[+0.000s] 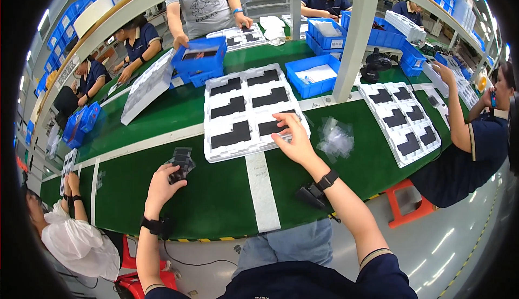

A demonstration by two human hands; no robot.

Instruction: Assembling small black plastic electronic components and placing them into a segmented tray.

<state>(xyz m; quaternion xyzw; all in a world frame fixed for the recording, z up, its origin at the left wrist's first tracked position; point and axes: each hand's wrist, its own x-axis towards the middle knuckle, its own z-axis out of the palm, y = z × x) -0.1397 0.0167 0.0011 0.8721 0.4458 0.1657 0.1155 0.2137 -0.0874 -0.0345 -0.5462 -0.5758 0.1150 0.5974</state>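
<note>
Black, glossy sheets (183, 160) form what looks like a loosely fanned stack near the left of the green surface (124, 174), with the left hand (164, 184) closed on its near end. A light grip that squares the edges should suit such thin layers better than a squeeze. To the right, the white moulded tray (227, 155) has a flat black piece in each of its six compartments, several clearly L-shaped. Over its near right compartment is the right hand (294, 143), thumb and fingers parted; whether they touch the piece (268, 128) there, I cannot tell. Contact at the edges only, with fingertips off the flat face, seems the safest handling. Just right of the tray lies a heap of clear film (336, 138), best kept out of the compartments. Farther right rests a second filled tray (401, 161); beyond, on the far side, stands a blue bin (319, 88).
</note>
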